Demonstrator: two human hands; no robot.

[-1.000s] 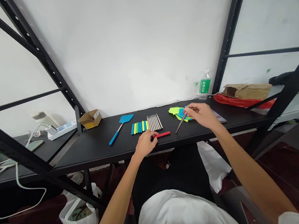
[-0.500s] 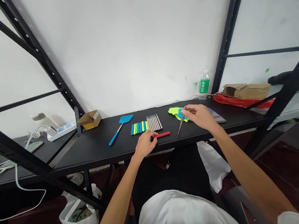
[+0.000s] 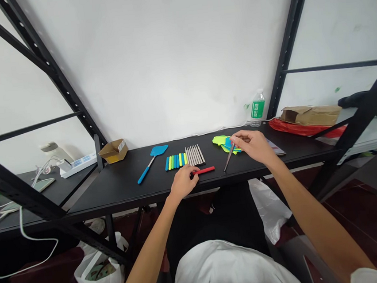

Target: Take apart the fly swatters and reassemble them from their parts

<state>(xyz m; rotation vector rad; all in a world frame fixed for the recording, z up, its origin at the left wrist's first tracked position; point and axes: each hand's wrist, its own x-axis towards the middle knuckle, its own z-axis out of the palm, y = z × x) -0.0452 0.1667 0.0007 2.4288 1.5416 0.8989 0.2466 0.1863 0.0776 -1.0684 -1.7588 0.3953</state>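
My left hand [image 3: 184, 179] pinches one end of a red tube-shaped handle [image 3: 206, 170] near the table's front edge. In my right hand [image 3: 250, 143], a thin metal rod [image 3: 229, 157] slants down with its lower tip close to the tabletop. Beyond my left hand lies a row of blue, green and yellow handles [image 3: 176, 161], with several silver rods [image 3: 194, 155] alongside. A blue paddle-shaped swatter [image 3: 152, 162] with a blue grip rests further left. Partly behind my right hand is a pile of flat green and blue pieces [image 3: 222, 142].
A small open cardboard box [image 3: 114, 152] stands at the back left. Toward the back right are a water bottle [image 3: 257, 108] and a brown package [image 3: 311, 116] on red plastic. Black metal posts [image 3: 286, 47] frame the black table [image 3: 113, 189]. A power strip [image 3: 79, 164] lies left.
Almost nothing differs. My right hand has shifted very slightly with the metal rod; my left hand stays on the red handle.
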